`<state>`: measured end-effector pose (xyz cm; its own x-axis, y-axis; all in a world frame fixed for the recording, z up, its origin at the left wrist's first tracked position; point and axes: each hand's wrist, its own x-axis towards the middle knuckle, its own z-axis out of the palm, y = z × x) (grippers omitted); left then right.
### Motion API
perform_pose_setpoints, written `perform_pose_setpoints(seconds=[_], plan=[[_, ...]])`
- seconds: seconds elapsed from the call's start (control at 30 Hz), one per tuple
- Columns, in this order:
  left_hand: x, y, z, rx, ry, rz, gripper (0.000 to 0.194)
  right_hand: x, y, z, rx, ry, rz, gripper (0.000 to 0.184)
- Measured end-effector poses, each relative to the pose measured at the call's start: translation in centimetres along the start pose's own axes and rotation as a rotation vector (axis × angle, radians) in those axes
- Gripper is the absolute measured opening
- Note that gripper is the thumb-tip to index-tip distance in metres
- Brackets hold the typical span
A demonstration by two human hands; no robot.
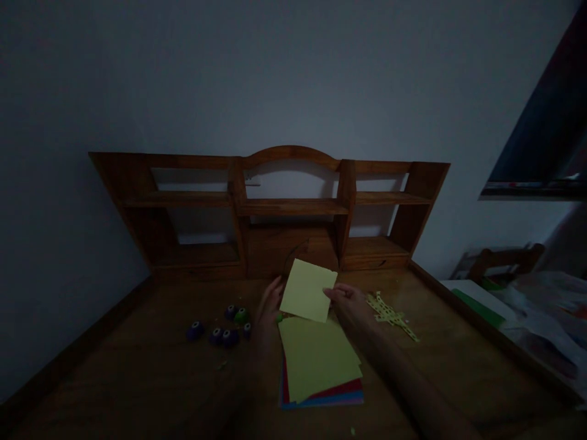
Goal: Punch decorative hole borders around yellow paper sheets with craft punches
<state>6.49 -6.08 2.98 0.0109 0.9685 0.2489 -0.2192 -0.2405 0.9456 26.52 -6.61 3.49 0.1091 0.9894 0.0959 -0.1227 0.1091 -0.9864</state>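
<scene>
My right hand (346, 299) pinches a pale yellow square sheet of paper (307, 290) by its right edge and holds it tilted up above the desk. My left hand (269, 305) is upright beside the sheet's left edge, fingers stretched; whether it touches the paper I cannot tell. Below lies a stack of larger coloured paper, with yellow sheets (318, 360) on top and red and blue edges (330, 400) showing underneath. A bit of something green (279, 317) peeks out near my left hand, mostly hidden.
Left of my left hand sit several small rounded purple things (230, 337) and a green one (241, 315). Yellow paper strips with holes (389, 315) lie on the right. A wooden shelf unit (293, 208) stands at the desk's back; a raised edge (486, 330) borders its right.
</scene>
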Motion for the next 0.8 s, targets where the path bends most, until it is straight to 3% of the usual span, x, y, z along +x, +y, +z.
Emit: perform_pose_setpoints(seconds=[0.07, 0.23, 0.43, 0.53, 0.67, 0.8], plan=[[0.1, -0.7, -0.2, -0.044, -0.021, -0.119, 0.051, 0.1, 1.6, -0.1, -0.053, 0.001, 0.023, 0.037], [0.1, -2.5, -0.8, -0.033, -0.160, -0.191, 0.043, 0.5, 3.4, -0.9, -0.120, -0.024, 0.068, 0.037], [0.3, -3.6, -1.0, 0.024, -0.198, -0.199, 0.040, 0.8, 3.7, -1.4, -0.137, 0.030, -0.003, 0.032], [0.8, -4.1, -1.5, 0.028, -0.163, -0.160, 0.039, 1.1, 3.3, -1.8, -0.181, 0.136, -0.093, 0.037], [1.4, -4.5, -2.3, -0.031, -0.018, -0.153, 0.043, 1.7, 2.8, -2.7, -0.268, 0.334, -0.246, 0.036], [1.4, -3.9, -2.5, -0.123, 0.039, -0.179, 0.043, 1.6, 3.4, -3.0, -0.478, 0.214, -0.281, 0.047]])
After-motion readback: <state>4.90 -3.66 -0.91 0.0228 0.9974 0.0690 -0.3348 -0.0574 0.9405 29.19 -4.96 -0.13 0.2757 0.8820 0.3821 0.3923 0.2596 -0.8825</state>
